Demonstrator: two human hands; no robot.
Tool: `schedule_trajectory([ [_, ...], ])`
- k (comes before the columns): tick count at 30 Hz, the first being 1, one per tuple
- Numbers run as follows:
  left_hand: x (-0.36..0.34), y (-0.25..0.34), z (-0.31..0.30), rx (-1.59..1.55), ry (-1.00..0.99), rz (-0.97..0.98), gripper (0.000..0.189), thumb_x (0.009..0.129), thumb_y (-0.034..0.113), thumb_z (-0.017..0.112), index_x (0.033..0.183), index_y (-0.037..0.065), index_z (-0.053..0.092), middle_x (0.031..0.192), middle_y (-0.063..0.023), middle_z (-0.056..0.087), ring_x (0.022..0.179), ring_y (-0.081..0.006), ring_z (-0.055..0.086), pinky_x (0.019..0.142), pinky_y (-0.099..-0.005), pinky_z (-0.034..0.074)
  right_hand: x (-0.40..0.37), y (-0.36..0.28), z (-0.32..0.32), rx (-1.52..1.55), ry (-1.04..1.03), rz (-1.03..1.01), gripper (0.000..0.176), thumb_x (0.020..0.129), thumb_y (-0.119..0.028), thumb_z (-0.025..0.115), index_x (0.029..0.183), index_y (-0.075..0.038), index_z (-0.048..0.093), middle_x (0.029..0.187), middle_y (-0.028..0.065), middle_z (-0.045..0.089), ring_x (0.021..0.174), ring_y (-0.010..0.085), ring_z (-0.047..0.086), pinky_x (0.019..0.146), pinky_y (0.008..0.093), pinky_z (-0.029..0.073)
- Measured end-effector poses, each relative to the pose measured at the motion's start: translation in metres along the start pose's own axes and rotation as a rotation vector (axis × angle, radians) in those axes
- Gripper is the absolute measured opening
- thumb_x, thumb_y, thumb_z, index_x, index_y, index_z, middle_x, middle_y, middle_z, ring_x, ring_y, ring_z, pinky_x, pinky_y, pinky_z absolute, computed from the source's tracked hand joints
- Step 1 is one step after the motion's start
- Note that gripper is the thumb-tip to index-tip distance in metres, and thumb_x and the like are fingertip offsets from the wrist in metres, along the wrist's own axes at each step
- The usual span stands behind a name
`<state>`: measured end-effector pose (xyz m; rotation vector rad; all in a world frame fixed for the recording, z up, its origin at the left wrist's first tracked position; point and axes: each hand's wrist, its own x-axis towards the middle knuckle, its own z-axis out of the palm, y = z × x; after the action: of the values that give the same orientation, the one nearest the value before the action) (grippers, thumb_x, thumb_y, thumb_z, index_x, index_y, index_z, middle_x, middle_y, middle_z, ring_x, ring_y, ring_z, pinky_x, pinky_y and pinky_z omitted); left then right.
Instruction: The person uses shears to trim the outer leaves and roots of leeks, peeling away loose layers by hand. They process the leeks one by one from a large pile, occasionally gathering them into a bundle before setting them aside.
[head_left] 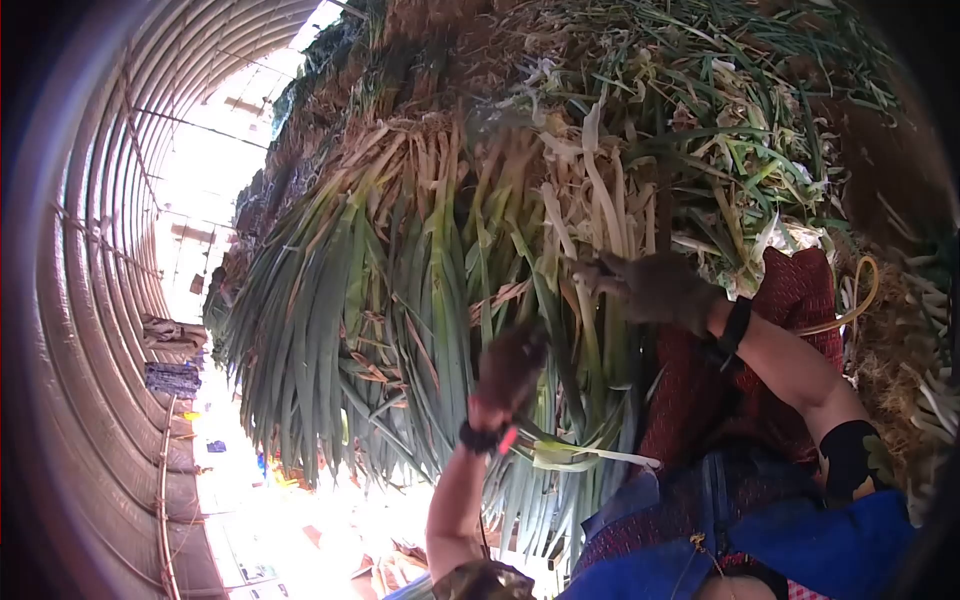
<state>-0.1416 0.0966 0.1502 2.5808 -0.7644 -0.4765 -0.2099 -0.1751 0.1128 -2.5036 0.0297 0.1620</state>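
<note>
A large heap of leeks fills the middle, with long green leaves hanging left and down and pale stalks higher up. My right hand, in a dark glove, is closed around a pale stalk at the heap's right side. Lower down, my left hand, also dark-gloved with a black wristband, is pressed into the green leaves; its fingers are hidden among them. A cut pale leek piece lies just below that wrist.
Arched ribs of a tunnel greenhouse curve along the left, with a bright opening behind. A red patterned cloth and blue apron sit at lower right. Loose trimmings pile up top right, and straw lies at the far right.
</note>
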Motion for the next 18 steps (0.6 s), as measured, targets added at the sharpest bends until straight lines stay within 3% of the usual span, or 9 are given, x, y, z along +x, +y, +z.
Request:
schedule_trajectory([
  [2,0.057,-0.061,0.019,0.413,0.173,0.251,0.037,0.087,0.028,0.065,0.119,0.011,0.065,0.096,-0.0123,0.071,0.085,-0.0351,0.068,0.075,-0.0423,0.055,-0.007,-0.005,0.003,-0.052,-0.005,0.017,0.068,0.079,-0.027,0.066,0.144,-0.024,0.043,0.084,0.0156,0.070,0.071,0.0340,0.069,0.063,0.0485,0.054],
  [4,0.099,-0.107,0.058,0.451,0.339,0.332,0.039,0.086,0.031,0.065,0.120,0.011,0.065,0.098,-0.0135,0.070,0.087,-0.0368,0.068,0.078,-0.0440,0.054,-0.015,-0.007,0.005,-0.094,0.010,-0.019,0.068,0.079,-0.028,0.067,0.143,-0.021,0.044,0.080,0.0165,0.069,0.071,0.0354,0.069,0.063,0.0483,0.054],
  [6,0.115,-0.122,0.070,0.512,0.374,0.384,0.042,0.086,0.034,0.065,0.122,0.011,0.064,0.102,-0.0149,0.069,0.093,-0.0380,0.067,0.083,-0.0459,0.053,-0.026,-0.005,0.007,-0.089,0.022,-0.086,0.070,0.079,-0.028,0.068,0.143,-0.019,0.043,0.077,0.0169,0.068,0.071,0.0364,0.069,0.063,0.0480,0.054],
  [8,0.118,-0.121,0.060,0.597,0.277,0.420,0.045,0.086,0.035,0.065,0.124,0.010,0.062,0.109,-0.0165,0.068,0.102,-0.0389,0.065,0.089,-0.0481,0.051,-0.037,-0.005,0.014,-0.006,0.001,-0.105,0.071,0.078,-0.029,0.069,0.143,-0.019,0.043,0.077,0.0165,0.069,0.071,0.0370,0.069,0.064,0.0481,0.055],
  [10,0.106,-0.097,0.050,0.564,0.195,0.185,0.043,0.082,0.033,0.067,0.117,0.010,0.065,0.116,-0.0132,0.067,0.107,-0.0330,0.064,0.094,-0.0468,0.048,-0.041,-0.007,0.013,0.012,-0.011,-0.060,0.073,0.077,-0.029,0.070,0.143,-0.019,0.043,0.079,0.0166,0.069,0.072,0.0375,0.069,0.065,0.0485,0.055],
  [12,0.102,-0.095,0.045,0.549,0.115,0.067,0.041,0.082,0.031,0.067,0.116,0.009,0.066,0.117,-0.0131,0.067,0.108,-0.0325,0.064,0.094,-0.0474,0.047,-0.042,-0.011,0.007,-0.068,-0.002,0.027,0.074,0.076,-0.028,0.071,0.144,-0.018,0.042,0.080,0.0174,0.069,0.072,0.0382,0.069,0.066,0.0490,0.055],
  [14,0.103,-0.119,0.037,0.554,0.032,0.063,0.039,0.087,0.030,0.063,0.119,0.007,0.065,0.113,-0.0162,0.068,0.104,-0.0376,0.065,0.089,-0.0499,0.051,-0.049,-0.010,0.002,0.007,-0.007,0.034,0.078,0.073,-0.031,0.073,0.143,-0.016,0.042,0.082,0.0170,0.070,0.074,0.0361,0.070,0.065,0.0481,0.055],
  [16,0.085,-0.114,0.028,0.306,0.281,0.270,0.033,0.086,0.030,0.063,0.109,0.006,0.069,0.105,-0.0163,0.070,0.094,-0.0373,0.068,0.083,-0.0478,0.052,-0.060,-0.016,0.000,0.072,-0.038,-0.023,0.081,0.072,-0.033,0.075,0.143,-0.015,0.042,0.084,0.0169,0.070,0.074,0.0353,0.070,0.065,0.0479,0.055],
  [18,0.065,-0.103,0.006,0.253,0.271,0.262,0.029,0.086,0.028,0.062,0.101,0.005,0.071,0.097,-0.0164,0.072,0.087,-0.0365,0.069,0.079,-0.0462,0.053,-0.074,-0.026,0.000,0.118,-0.077,-0.145,0.080,0.072,-0.032,0.075,0.142,-0.015,0.042,0.084,0.0168,0.070,0.074,0.0358,0.070,0.066,0.0484,0.056],
])
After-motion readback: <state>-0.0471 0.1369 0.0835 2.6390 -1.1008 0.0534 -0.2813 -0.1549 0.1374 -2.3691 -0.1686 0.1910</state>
